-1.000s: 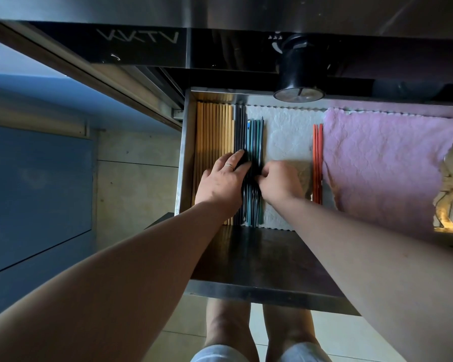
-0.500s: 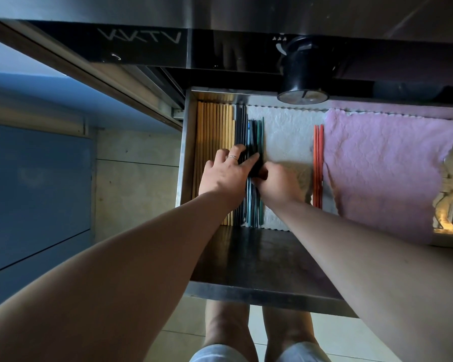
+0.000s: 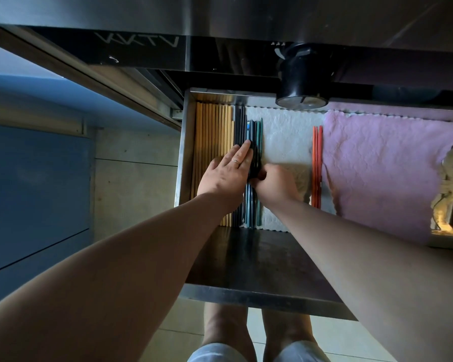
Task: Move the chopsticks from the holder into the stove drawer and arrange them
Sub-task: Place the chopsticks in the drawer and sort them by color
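The stove drawer [image 3: 185, 152] stands pulled out. Along its left side lie rows of chopsticks: pale wooden chopsticks [image 3: 212, 131], then dark chopsticks [image 3: 239, 126], then teal chopsticks [image 3: 258, 134]. A few red chopsticks [image 3: 317, 158] lie apart to the right. My left hand [image 3: 225, 176] rests flat, fingers stretched over the dark and teal rows. My right hand [image 3: 275, 186] is curled just right of it, its fingertips closed on dark sticks in the teal row. The middle of those rows is hidden by both hands.
A white liner [image 3: 285, 137] and a pink cloth [image 3: 382, 165] cover the drawer floor. A black stove knob [image 3: 302, 82] juts out above the drawer's back. The drawer's dark front section [image 3: 259, 262] is bare. My legs show below it.
My left hand has flattened and its fingers have slid farther up the dark and teal rows. My right hand stays curled at the same sticks.
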Tool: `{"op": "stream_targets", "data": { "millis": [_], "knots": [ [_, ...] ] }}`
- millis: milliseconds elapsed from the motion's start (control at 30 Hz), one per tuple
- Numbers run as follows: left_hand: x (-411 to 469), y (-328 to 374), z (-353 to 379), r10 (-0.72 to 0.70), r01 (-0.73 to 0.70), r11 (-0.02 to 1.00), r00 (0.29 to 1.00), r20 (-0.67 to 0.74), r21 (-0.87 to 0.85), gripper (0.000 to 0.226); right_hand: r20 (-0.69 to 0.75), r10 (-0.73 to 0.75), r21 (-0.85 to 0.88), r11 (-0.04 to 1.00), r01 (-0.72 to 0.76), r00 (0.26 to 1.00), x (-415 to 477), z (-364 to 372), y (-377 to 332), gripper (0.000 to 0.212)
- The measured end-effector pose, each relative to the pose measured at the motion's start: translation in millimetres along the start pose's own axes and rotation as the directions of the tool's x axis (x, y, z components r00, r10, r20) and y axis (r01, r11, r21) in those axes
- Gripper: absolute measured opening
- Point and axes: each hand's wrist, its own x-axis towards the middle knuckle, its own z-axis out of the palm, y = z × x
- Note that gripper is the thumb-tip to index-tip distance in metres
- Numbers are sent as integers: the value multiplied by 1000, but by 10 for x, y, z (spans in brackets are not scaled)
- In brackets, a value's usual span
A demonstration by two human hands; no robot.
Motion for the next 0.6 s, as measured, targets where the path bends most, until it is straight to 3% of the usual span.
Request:
{"op": "stream_targets", "data": {
  "millis": [600],
  "knots": [
    [-7,129,-43,-48,48,999,999,-9,-1,81,-57,81,-73,994,-85,995,53,61,-33,8]
  ]
}}
